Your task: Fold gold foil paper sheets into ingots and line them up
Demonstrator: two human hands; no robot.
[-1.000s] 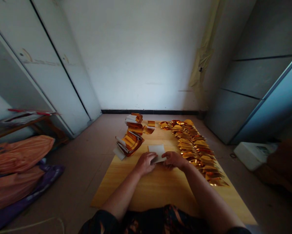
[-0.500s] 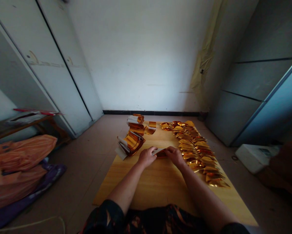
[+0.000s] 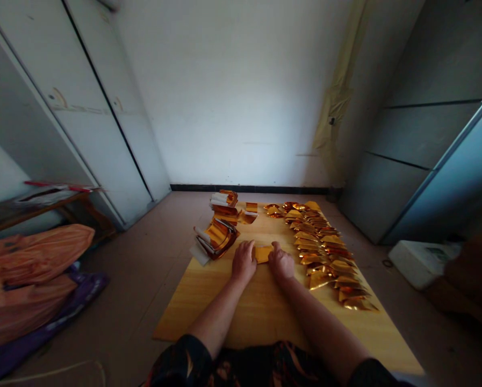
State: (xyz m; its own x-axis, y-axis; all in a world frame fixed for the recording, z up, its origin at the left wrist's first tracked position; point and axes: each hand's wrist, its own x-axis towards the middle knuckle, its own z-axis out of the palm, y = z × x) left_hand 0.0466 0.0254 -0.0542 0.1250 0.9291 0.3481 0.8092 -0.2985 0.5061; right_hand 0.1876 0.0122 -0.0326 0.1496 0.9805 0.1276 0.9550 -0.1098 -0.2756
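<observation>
Left hand [image 3: 244, 260]: grips sheet [image 3: 262, 255] at left end.
Right hand [image 3: 281, 262]: grips right end.
Sheet: gold face up, between hands, over tabletop [image 3: 260, 312].
Folded pieces [image 3: 307, 236]: in rows, right.

Folded sheet [image 3: 263, 255]: gold paper, smooth, softly shining
Gold packets [image 3: 306, 235]: foil-like paper, very glossy, creased
Sheet stack [image 3: 216, 233]: glossy gold face, matt pale back
Table [image 3: 192, 295]: light wood, smooth, slightly shiny
Orange bundle [image 3: 55, 244]: wrinkled; cloth or plastic, unclear

Wooden tabletop [image 3: 260, 312], gold sheets [image 3: 220, 236], rows of folded pieces [image 3: 323, 244]
</observation>
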